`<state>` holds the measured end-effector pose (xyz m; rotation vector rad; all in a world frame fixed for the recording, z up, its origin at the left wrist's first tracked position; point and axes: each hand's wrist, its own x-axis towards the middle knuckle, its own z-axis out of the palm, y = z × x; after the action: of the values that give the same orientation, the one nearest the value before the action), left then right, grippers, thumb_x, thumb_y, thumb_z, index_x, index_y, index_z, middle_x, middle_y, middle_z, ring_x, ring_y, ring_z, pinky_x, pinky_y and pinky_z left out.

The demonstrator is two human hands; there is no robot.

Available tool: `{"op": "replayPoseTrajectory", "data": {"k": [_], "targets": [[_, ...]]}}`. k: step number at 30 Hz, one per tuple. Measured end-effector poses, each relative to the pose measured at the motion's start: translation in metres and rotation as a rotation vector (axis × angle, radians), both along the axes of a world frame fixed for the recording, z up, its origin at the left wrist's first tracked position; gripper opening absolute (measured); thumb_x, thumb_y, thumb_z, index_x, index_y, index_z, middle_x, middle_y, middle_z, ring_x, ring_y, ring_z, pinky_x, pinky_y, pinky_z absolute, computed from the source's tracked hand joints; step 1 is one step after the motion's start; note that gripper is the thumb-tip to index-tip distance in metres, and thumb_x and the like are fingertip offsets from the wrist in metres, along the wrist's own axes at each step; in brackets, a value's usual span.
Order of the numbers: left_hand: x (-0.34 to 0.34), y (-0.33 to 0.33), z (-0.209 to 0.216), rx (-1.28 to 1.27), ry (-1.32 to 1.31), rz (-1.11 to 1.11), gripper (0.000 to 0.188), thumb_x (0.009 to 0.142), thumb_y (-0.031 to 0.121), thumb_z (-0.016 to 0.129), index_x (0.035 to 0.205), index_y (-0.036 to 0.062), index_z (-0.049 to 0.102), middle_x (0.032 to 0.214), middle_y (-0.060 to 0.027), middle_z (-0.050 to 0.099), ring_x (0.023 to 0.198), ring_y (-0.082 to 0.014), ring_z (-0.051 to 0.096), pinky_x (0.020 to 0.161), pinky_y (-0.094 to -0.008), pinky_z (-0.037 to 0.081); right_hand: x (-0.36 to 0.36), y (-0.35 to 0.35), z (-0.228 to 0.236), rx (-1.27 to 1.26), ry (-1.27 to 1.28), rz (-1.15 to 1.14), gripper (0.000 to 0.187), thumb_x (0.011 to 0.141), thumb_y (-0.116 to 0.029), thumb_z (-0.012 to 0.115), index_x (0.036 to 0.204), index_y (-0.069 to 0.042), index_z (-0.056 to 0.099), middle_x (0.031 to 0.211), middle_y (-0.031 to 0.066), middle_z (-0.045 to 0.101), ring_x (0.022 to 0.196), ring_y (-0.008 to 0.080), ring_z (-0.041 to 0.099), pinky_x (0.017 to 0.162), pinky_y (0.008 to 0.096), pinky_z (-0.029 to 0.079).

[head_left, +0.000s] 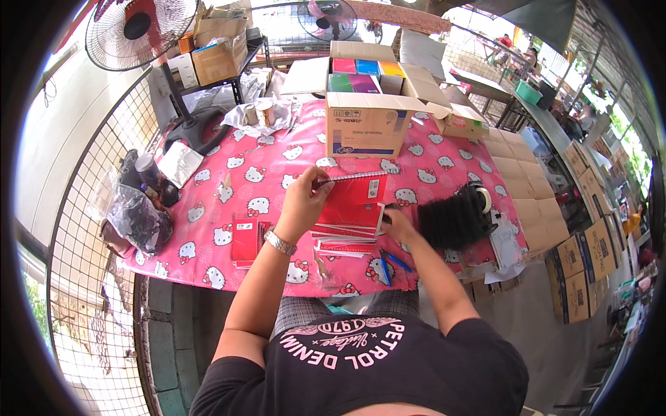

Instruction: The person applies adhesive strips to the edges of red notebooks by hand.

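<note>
A red notebook (352, 197) with a dark coil along its far edge lies on a stack of red notebooks (343, 244) in front of me. My left hand (307, 197) pinches the coil end at the notebook's far left corner. At its right edge, my right hand (397, 225) has its fingers curled beside a small dark object that I cannot make out. Right of that hand lies a bundle of black plastic coils (447, 220). A blue-handled tool (390, 267) sits near the table's front edge. A smaller pile of red notebooks (245, 243) rests by my left forearm.
An open carton (364, 132) of colourful notebooks stands at the back of the pink-covered table (236, 184). Plastic bags (142, 215) and a dark container (147, 166) sit at the left. A fan (137, 28) stands behind them. Flattened cardboard (517, 173) lies at the right.
</note>
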<state>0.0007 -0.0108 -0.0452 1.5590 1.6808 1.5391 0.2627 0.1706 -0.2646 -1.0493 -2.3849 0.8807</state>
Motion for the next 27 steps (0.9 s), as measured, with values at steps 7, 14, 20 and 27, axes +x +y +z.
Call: {"op": "replayPoseTrajectory", "data": {"k": [7,14,20,27], "targets": [[0.011,-0.013,-0.009,0.149,0.161,0.210,0.017,0.095,0.015,0.067,0.104,0.0015,0.061,0.079,-0.0127,0.065,0.065,-0.0205,0.069,0.058,-0.0312,0.055,0.035,-0.166,-0.016,0.329,-0.277,-0.207,0.075,0.086,-0.039,0.070,0.145,-0.002,0.043,0.142,0.0210,0.048,0.131,0.0430,0.045,0.110,0.0577,0.033],[0.006,-0.007,-0.014,0.116,0.276,0.192,0.027,0.093,0.014,0.069,0.116,0.0033,0.058,0.090,-0.0174,0.067,0.076,-0.0304,0.069,0.063,-0.0371,0.055,0.020,-0.150,0.094,0.412,0.343,-0.319,0.055,0.085,-0.020,0.072,0.133,0.001,0.056,0.119,0.0193,0.063,0.110,0.0373,0.057,0.098,0.0470,0.044],[0.005,-0.004,-0.013,0.190,0.301,0.149,0.021,0.092,0.010,0.068,0.110,0.0023,0.060,0.087,-0.0181,0.066,0.075,-0.0290,0.068,0.061,-0.0367,0.053,-0.044,-0.156,0.213,0.543,0.481,0.011,0.054,0.083,-0.016,0.074,0.132,0.000,0.058,0.120,0.0170,0.063,0.109,0.0336,0.058,0.097,0.0442,0.044],[0.011,-0.005,-0.009,0.224,0.209,0.167,0.011,0.092,0.004,0.065,0.101,-0.0009,0.061,0.082,-0.0153,0.066,0.071,-0.0235,0.068,0.057,-0.0338,0.053,-0.074,-0.160,0.230,0.629,0.355,0.040,0.056,0.080,-0.021,0.076,0.130,-0.003,0.059,0.121,0.0110,0.063,0.110,0.0302,0.058,0.095,0.0440,0.043]]}}
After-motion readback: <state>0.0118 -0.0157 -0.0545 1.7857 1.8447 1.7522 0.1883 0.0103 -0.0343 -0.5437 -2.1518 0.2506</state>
